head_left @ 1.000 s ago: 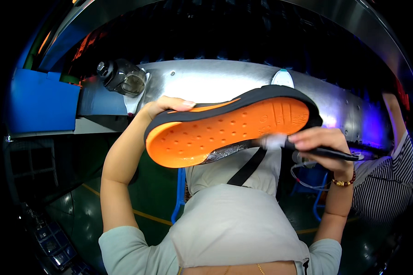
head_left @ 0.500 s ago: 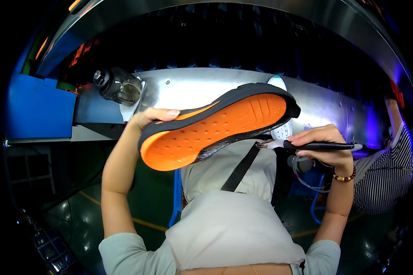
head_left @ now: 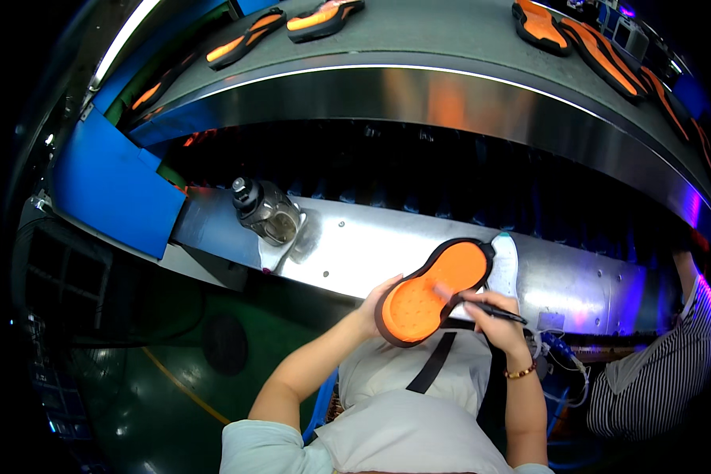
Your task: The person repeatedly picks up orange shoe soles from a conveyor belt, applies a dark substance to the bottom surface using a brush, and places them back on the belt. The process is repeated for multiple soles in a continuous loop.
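Observation:
In my left hand (head_left: 374, 308) is a shoe sole (head_left: 415, 312), orange inside with a black rim, its open side up. The fingers grip it by the left edge, near one rounded end. My right hand (head_left: 496, 322) is closed around the black handle of a brush (head_left: 512, 315). The blurred bristle end lies over the orange inner face, around the middle of the sole, and seems to touch it. Just behind the sole's far end, a white sole-shaped piece (head_left: 504, 265) rests on the metal ledge (head_left: 355, 245).
A dark clear bottle (head_left: 268, 217) stands on the ledge at left, beside a blue box-like housing (head_left: 118, 186). Beyond a dark gap, a raised belt (head_left: 434, 31) carries several orange-and-black soles (head_left: 316, 22). A co-worker in striped clothing (head_left: 648, 387) is at right.
The sole has come down and turned more face-up. My right hand has brought the brush from beside the sole onto its inner face. The view has shifted, showing the belt.

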Available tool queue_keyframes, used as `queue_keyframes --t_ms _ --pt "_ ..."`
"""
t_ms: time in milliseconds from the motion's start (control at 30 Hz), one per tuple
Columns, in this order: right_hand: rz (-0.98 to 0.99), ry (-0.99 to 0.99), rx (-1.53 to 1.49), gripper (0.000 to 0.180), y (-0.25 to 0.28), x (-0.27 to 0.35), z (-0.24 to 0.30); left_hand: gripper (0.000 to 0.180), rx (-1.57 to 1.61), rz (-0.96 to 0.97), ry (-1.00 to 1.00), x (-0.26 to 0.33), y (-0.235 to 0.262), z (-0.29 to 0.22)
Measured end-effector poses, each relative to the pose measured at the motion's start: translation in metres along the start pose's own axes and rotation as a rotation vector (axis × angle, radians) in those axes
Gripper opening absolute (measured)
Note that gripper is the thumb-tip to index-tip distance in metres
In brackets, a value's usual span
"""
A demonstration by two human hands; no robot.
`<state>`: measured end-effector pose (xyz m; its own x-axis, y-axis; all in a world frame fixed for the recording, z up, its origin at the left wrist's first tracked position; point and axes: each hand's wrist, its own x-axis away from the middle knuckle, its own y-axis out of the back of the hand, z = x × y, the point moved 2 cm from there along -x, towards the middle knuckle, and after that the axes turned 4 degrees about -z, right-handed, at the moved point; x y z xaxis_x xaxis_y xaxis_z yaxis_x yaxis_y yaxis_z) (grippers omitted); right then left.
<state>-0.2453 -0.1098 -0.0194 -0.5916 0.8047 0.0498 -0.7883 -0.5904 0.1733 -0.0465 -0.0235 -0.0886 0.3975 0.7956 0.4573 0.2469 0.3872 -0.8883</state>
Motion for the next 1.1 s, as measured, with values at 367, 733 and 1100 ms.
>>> queue_keyframes --t_ms 367,733,1100 --pt "-0.464 -0.08 -0.754 0.019 0.044 0.013 -0.035 0.063 0.104 0.134 -0.168 0.061 0.027 0.02" --pt "-0.666 -0.164 -1.011 0.021 0.067 0.032 -0.053 0.076 -0.494 0.353 -1.241 0.18 -0.082 -0.08" --pt "-0.764 -0.141 -0.929 0.023 0.076 0.038 -0.073 0.06 -0.74 -0.435 -1.206 0.172 -0.283 -0.295"
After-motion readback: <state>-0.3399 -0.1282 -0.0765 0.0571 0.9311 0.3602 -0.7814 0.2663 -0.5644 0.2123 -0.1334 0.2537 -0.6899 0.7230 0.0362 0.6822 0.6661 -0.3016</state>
